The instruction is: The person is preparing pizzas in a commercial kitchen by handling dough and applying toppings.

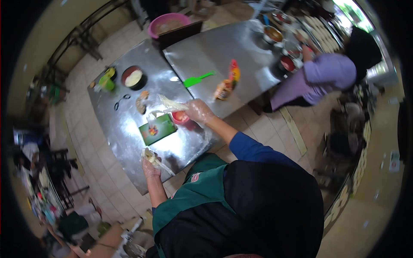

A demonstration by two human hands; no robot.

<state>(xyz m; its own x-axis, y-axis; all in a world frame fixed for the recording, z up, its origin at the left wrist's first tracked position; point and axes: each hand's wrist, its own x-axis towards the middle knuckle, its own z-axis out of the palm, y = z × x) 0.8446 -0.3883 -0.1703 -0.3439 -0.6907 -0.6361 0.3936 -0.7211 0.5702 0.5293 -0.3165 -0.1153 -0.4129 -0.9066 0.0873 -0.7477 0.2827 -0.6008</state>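
Note:
My left hand (151,167), near the table's lower-left side, holds crumpled clear plastic with pale, creamy stuff (151,156) on it. My right hand (197,111) grips a twisted, pale-smeared clear plastic bag or sheet (171,104) stretching to the left. Under it stands a pink cup (180,117) with pale contents. Beside the cup, a green box or packet (158,129) lies flat, partly behind loose clear plastic. Above it are a grey-brown lump and an orange one (141,104), too blurred to name. Black-handled scissors (122,102) lie farther left.
The steel table (113,135) also bears a dark bowl (132,77) of white stuff and a green cup (106,84). On the adjoining table are a green spatula (198,79) and colourful packets (227,84). A co-worker (329,74) stands at its right. A pink basin (169,24) is behind.

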